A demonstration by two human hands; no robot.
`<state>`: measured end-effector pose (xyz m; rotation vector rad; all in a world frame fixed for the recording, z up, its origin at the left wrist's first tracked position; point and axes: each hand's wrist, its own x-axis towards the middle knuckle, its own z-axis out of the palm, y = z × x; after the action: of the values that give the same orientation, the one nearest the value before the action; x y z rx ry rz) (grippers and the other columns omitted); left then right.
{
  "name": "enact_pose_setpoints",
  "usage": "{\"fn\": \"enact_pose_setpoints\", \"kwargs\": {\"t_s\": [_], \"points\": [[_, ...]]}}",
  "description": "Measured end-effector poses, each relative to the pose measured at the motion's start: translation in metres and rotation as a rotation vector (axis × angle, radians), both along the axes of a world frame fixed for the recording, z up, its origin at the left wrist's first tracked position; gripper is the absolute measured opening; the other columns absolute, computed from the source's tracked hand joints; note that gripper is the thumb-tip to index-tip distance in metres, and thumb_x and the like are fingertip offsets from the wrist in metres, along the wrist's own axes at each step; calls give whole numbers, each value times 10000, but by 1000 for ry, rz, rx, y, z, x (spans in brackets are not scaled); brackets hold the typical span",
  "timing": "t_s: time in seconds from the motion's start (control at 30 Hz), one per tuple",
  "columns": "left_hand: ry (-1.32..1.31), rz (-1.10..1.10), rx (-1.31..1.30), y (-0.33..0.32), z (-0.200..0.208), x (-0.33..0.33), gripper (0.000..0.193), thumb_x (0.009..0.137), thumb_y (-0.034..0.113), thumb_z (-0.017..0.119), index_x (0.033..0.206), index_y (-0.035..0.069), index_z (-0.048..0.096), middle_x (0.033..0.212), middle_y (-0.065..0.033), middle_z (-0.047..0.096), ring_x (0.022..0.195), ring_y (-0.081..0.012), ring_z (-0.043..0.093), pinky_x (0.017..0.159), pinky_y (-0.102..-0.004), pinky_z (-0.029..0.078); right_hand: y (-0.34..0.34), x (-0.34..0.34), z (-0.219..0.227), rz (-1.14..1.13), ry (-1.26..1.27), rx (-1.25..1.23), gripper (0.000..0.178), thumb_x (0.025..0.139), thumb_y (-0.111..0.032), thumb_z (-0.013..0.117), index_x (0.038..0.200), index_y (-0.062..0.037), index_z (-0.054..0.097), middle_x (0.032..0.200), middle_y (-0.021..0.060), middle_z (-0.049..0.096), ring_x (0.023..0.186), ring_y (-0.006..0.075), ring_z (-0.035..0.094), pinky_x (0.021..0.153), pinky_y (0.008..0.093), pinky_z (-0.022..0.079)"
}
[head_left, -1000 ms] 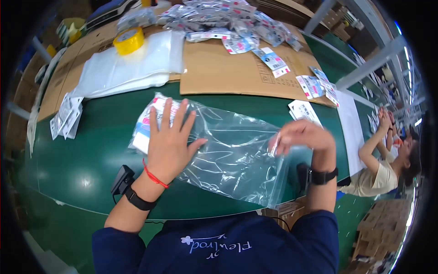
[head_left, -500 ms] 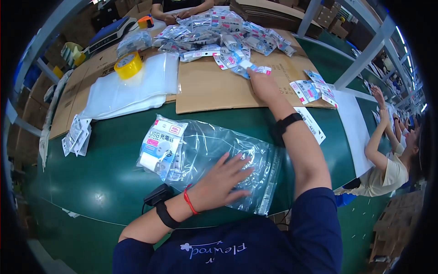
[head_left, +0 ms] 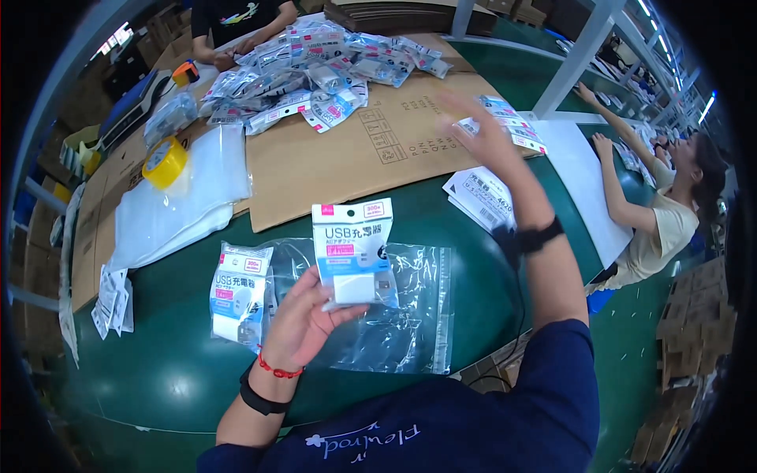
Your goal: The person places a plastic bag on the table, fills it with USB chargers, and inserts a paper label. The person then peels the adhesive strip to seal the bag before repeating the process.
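My left hand (head_left: 296,323) is closed on the lower edge of a packaged USB charger (head_left: 352,248), held up with its printed front toward me. Under it lies a clear plastic bag (head_left: 418,331) on the green table. Another packaged charger (head_left: 240,296) rests at the bag's left end. My right hand (head_left: 482,134), smeared by motion, is over the cardboard's right side, beside a few charger packs (head_left: 512,126). Whether its fingers hold anything cannot be made out.
A heap of packaged chargers (head_left: 315,63) covers the far cardboard (head_left: 315,173). Yellow tape (head_left: 165,162) sits on stacked clear bags (head_left: 181,197). White labels (head_left: 481,197) lie right, folded cards (head_left: 114,303) left. One person (head_left: 244,24) is across the table, another (head_left: 658,205) at right.
My left hand has left the clear bag and now holds up a packaged charger. My right hand has moved from the heap toward the right-hand packs. The view has shifted.
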<state>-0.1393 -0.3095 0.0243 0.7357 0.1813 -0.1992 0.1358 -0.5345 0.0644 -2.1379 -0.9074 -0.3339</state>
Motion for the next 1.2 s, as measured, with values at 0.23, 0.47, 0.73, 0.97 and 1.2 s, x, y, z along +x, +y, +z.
{"fn": "enact_pose_setpoints", "kwargs": {"t_s": [0.23,0.47,0.73,0.97,1.2], "points": [[18,71,-62,-10,1,-7,364,943,132,454,1279,-4,419,1216,-149,559,1070,-242,591,875,-339,513,-31,77,-61,-569,170,-712,537,899,-446,527,1381,-231,426,1447,157,347,1302,322,376,1065,414,322],[34,96,337,-11,-18,-13,289,931,148,535,1197,35,536,1084,-28,631,952,-84,599,756,-221,470,25,11,-45,-222,216,-522,523,925,-408,500,1396,-202,405,1467,149,324,1342,313,315,1081,404,299],[-6,445,180,1,2,-24,269,944,142,512,1178,10,532,1121,-70,613,1004,-139,593,853,-281,472,59,-16,-8,192,86,-343,386,844,-221,612,1211,-101,598,1271,156,541,1162,260,521,954,381,417],[-89,635,223,6,2,-28,290,961,190,481,1197,24,512,1126,-92,605,1026,-193,595,892,-354,470,108,-39,-29,123,-388,-829,325,824,-126,605,1141,-61,632,1026,151,658,875,235,652,738,322,510],[-131,695,158,13,-2,-33,293,979,227,475,1153,-2,532,1119,-91,606,1016,-164,592,883,-324,474,141,-11,-14,291,37,-16,361,809,-111,598,1168,-84,621,1036,161,653,865,317,633,790,373,504]]}}
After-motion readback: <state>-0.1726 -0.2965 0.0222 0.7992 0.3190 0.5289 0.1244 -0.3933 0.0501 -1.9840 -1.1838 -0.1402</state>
